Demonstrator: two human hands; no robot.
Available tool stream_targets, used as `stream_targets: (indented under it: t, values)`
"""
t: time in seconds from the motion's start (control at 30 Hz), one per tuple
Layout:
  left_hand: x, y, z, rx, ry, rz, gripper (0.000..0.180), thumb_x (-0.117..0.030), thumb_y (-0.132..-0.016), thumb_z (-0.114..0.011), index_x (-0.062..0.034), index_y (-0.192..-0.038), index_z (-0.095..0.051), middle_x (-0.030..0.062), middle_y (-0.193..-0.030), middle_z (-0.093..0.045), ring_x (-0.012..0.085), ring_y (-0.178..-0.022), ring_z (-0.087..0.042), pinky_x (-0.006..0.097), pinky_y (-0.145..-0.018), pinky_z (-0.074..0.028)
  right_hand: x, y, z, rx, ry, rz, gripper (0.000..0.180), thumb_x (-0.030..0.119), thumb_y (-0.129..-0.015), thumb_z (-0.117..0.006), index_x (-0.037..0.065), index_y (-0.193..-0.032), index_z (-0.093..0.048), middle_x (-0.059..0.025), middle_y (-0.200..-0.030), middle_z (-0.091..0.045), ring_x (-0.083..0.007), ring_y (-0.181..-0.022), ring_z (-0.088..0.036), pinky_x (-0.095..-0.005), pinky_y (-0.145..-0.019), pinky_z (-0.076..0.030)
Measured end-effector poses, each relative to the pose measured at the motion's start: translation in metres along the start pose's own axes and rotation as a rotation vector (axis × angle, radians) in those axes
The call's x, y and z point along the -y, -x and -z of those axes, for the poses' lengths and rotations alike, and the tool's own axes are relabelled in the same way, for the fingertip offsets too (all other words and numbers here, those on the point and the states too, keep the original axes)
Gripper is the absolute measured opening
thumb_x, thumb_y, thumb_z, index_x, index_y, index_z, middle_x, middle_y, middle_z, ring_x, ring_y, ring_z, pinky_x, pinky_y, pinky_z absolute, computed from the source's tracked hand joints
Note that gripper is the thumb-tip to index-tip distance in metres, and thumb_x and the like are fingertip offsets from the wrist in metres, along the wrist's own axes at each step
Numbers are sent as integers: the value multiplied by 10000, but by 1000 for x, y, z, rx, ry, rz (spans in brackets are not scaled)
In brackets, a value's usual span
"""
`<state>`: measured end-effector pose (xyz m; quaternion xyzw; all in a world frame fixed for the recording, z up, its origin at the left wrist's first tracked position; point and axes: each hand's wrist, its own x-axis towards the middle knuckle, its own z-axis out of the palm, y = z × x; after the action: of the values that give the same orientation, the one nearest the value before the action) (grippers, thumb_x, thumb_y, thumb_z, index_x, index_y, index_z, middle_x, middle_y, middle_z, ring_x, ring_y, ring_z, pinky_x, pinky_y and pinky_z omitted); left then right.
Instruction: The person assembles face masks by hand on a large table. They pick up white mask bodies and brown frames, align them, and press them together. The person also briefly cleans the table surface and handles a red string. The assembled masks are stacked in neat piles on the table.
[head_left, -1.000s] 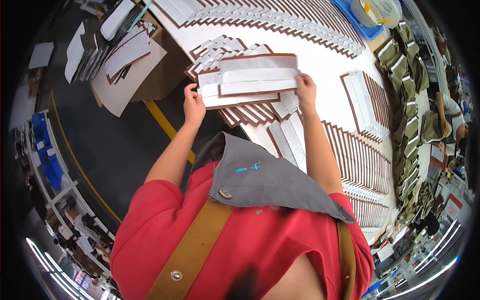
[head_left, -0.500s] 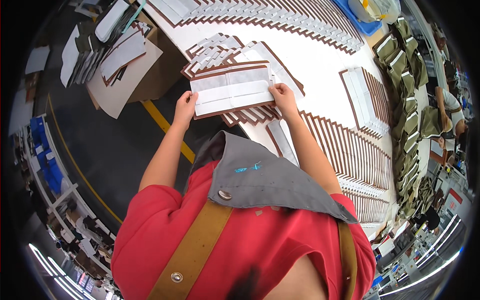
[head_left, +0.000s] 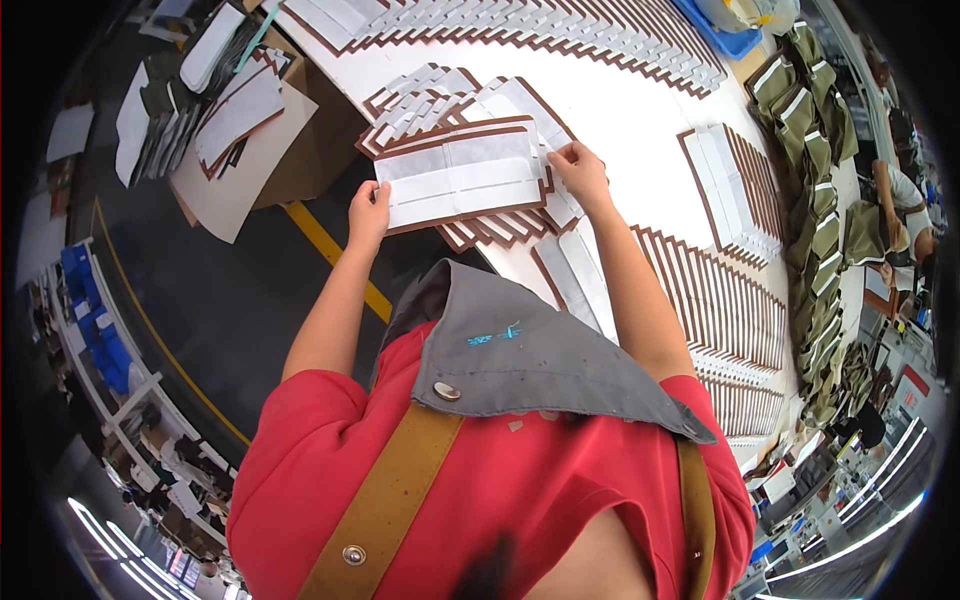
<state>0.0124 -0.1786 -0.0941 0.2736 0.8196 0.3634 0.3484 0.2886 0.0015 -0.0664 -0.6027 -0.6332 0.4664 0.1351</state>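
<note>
A white fabric panel with brown edges hangs over the near rim of the table, slightly tilted. My left hand pinches its left end between thumb and fingers. My right hand is just off the panel's right end, its thumb and fingertips closed together beside a slanted panel behind. Whether those fingertips grip an edge I cannot tell. Overlapping panels of the same kind lie beyond the held one, and more brown edges show beneath it.
Long fanned rows of panels lie along the far side and the right side of the white table. A smaller stack stands at right. Olive fabric pieces line the right edge. At left, a cardboard box carries cut pieces.
My right hand has let go of the held panel's right end and shifted a little right and away from me. My left hand keeps its hold.
</note>
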Motion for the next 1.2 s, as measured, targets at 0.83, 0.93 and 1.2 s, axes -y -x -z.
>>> stream_targets:
  t: [0.83,0.93,1.2]
  values:
    - [-9,2,-12,-103,75,146,212,-185,-828,-520,22,-786,-510,94,-661,-511,158,-617,-465,307,-599,-385,9,-3,-15,79,-55,-49,273,239,-706,-648,-3,-649,-536,-70,-543,-525,-148,-474,-504,-289,-453,-413]
    - [-8,3,-14,-92,164,205,193,-166,-850,-491,4,-761,-468,66,-674,-476,133,-648,-434,294,-607,-372,-3,-9,-19,82,12,-30,356,317,-692,-639,-22,-654,-539,-114,-564,-544,-211,-538,-540,-334,-531,-425]
    - [-12,3,-16,-77,286,237,187,-161,-857,-480,-23,-737,-439,25,-650,-417,101,-616,-379,274,-560,-340,3,-4,-12,124,16,-22,352,313,-699,-626,-23,-666,-528,-110,-576,-522,-202,-534,-528,-329,-519,-417]
